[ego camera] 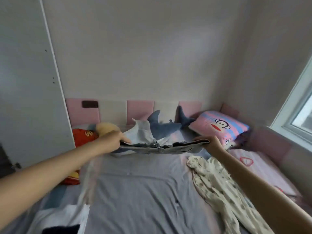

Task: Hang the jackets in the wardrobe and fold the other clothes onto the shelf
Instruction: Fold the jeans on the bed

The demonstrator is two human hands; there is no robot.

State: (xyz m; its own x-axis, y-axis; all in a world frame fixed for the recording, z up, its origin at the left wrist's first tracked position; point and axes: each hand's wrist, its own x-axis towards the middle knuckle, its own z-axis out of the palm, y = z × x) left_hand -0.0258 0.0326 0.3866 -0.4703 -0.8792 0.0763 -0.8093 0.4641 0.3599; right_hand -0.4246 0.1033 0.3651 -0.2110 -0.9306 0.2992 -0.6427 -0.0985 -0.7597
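Both my hands hold a pair of light grey denim jeans (162,148) by the waistband, stretched level above the bed. My left hand (112,141) grips the left end, my right hand (211,141) the right end. White pocket linings (141,135) stick up from the waistband. The legs hang toward me and are blurred along my left arm. A cream patterned garment (217,186) lies crumpled on the grey sheet (143,191) under my right forearm. A white and black piece of clothing (62,220) lies at the bottom left.
A blue shark plush (167,126) and a yellow plush (105,128) lie by the pink padded headboard (140,110). A red cushion (83,136) sits at left, a striped monkey pillow (219,126) at right. A white wardrobe panel (28,81) stands left, a window (300,105) right.
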